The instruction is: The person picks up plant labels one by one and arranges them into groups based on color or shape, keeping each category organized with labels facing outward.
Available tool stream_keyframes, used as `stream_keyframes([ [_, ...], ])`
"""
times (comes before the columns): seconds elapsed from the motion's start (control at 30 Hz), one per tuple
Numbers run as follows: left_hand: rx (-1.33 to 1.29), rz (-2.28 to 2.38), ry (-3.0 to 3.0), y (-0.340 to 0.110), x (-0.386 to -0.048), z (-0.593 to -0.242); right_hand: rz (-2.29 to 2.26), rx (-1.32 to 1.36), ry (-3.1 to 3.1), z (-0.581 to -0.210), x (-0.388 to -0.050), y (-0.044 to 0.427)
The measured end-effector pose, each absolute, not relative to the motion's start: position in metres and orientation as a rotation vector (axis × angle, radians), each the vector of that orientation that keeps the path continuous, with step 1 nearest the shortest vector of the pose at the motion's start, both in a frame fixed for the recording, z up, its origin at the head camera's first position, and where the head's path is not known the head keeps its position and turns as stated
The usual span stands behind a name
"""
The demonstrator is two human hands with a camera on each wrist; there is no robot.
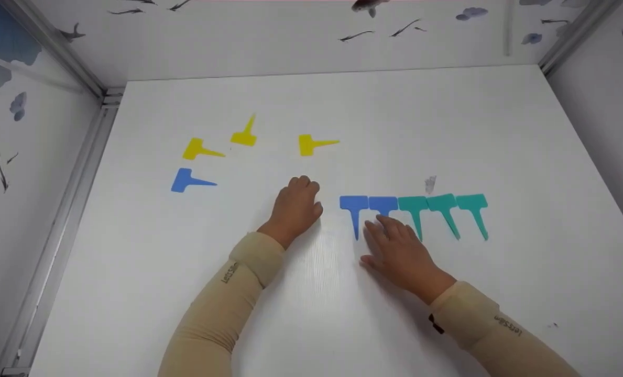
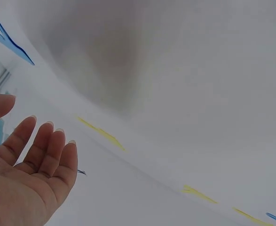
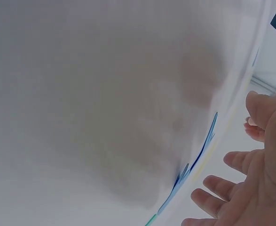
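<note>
Plastic T-shaped plant labels lie on the white table. A row holds a blue label (image 1: 354, 202), a second blue label (image 1: 383, 201) and three green labels (image 1: 413, 203), heads side by side and stems toward me. My right hand (image 1: 401, 256), fingers spread, is over the second blue label's stem and hides most of it; whether it touches is unclear. Left of the row, my left hand (image 1: 294, 207) has its fingers loosely bent, and the left wrist view shows nothing in its palm. Beyond it lies a yellow label (image 1: 306, 145) on its side.
Farther left lie two more yellow labels, one upside down (image 1: 244, 138) and one sideways (image 1: 193, 149), with a sideways blue label (image 1: 182, 180) below them. A small grey smudge (image 1: 430, 184) is above the row. Patterned walls (image 1: 311, 42) border the table at the back and sides.
</note>
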State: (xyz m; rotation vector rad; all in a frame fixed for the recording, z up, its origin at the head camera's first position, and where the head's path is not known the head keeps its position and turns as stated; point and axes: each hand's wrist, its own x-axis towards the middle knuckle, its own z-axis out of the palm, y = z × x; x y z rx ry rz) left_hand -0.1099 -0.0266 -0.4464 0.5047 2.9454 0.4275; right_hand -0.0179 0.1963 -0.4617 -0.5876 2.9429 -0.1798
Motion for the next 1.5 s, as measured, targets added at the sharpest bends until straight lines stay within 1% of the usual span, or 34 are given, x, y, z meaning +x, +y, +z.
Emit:
stream_keyframes([
  [0.37,0.317,0.489,2.944,-0.069,-0.111,-0.449,-0.126,-0.676,2.924,-0.464,-0.022,0.186],
  [0.7,0.096,0.512,2.911,-0.123,-0.109,-0.448,-0.080,-0.641,2.918,-0.465,-0.026,0.176],
  [0.93,0.014,0.506,2.958,-0.157,-0.105,-0.448,-0.116,-0.585,2.892,-0.465,-0.030,0.170],
  [1.17,-0.059,0.508,2.950,-0.177,-0.104,-0.447,-0.064,-0.646,2.888,-0.465,-0.027,0.168],
  [1.5,-0.159,0.458,2.990,-0.209,-0.110,-0.445,-0.055,-0.592,2.868,-0.466,-0.024,0.166],
])
